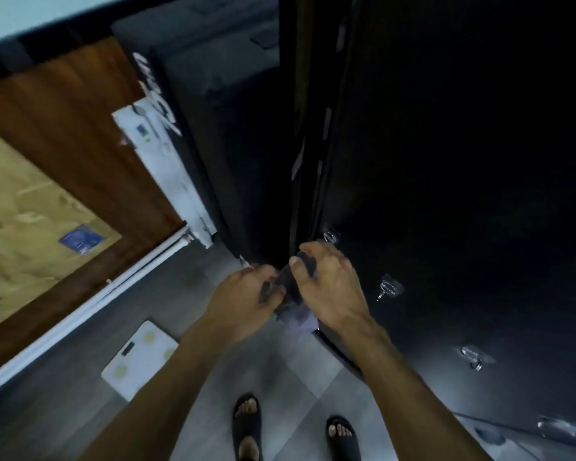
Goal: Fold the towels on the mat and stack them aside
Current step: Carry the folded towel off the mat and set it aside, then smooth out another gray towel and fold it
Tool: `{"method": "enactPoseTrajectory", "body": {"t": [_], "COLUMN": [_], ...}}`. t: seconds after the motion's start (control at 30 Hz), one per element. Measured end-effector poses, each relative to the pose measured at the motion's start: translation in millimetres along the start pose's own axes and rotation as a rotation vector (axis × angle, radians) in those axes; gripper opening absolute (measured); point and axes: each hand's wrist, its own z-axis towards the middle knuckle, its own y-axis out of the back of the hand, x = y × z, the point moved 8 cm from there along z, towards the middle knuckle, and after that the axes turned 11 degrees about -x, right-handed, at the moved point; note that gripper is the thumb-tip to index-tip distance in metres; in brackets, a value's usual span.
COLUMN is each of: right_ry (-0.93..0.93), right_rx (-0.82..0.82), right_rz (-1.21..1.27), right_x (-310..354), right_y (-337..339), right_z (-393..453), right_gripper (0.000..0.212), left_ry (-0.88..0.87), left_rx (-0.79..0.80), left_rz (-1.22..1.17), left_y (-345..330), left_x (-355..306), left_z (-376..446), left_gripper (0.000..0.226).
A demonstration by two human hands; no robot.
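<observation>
both your hands, left hand (246,294) and right hand (326,284), have fingers clamped on one dark towel (295,302) bunched between them, no mat in view.

- a home, seen dimly at a doorway
- white bathroom scale (139,359) on the grey tiled floor (280,387)
- dark door (446,194) carrying clear stick-on hooks (390,287)
- wooden-framed panel (74,134) on the left
- person's feet in black house sandals (246,424)
</observation>
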Motion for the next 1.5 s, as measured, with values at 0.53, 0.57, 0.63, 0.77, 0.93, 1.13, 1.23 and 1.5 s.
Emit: {"method": "enactPoseTrajectory", "body": {"t": [0.53, 0.57, 0.63, 0.77, 0.93, 1.13, 1.23, 1.5], "right_ry": [0.973, 1.014, 1.079, 1.194, 1.301, 1.439, 1.53, 1.75], "right_rx": [0.596, 0.617, 0.658, 0.7, 0.807, 0.948, 0.999, 1.161], "right_rz": [-0.181, -0.193, -0.208, -0.239, -0.269, -0.299, -0.268, -0.293], "right_x": [85.0, 83.8, 77.3, 51.7, 5.4, -61.3, -95.4, -187.1], "right_y": [17.1, 19.8, 28.3, 53.4, 91.0, 129.3, 144.4, 196.2], "right_z": [-173.3, -189.8, -225.8, -299.6, -396.4, -503.5, -553.7, -706.1], "right_gripper": [0.045, 0.045, 0.046, 0.048, 0.049, 0.049, 0.048, 0.044], "left_ry": [0.595, 0.629, 0.69, 0.788, 0.951, 1.145, 1.232, 1.448], "left_rx": [-0.392, -0.403, -0.428, -0.486, -0.529, -0.604, -0.656, -0.737], "left_rz": [0.382, 0.38, 0.373, 0.347, 0.315, 0.248, 0.237, 0.14], "left_y": [14.1, 8.3, -5.0, -40.1, -94.7, -164.9, -202.6, -300.3], "left_x": [-74.5, -81.8, -101.7, -150.4, -222.5, -308.6, -348.8, -454.7], "left_z": [-290.1, -309.8, -349.7, -428.5, -523.9, -621.0, -665.3, -787.5], "left_gripper": [0.04, 0.04, 0.039, 0.037, 0.035, 0.032, 0.031, 0.032]}}
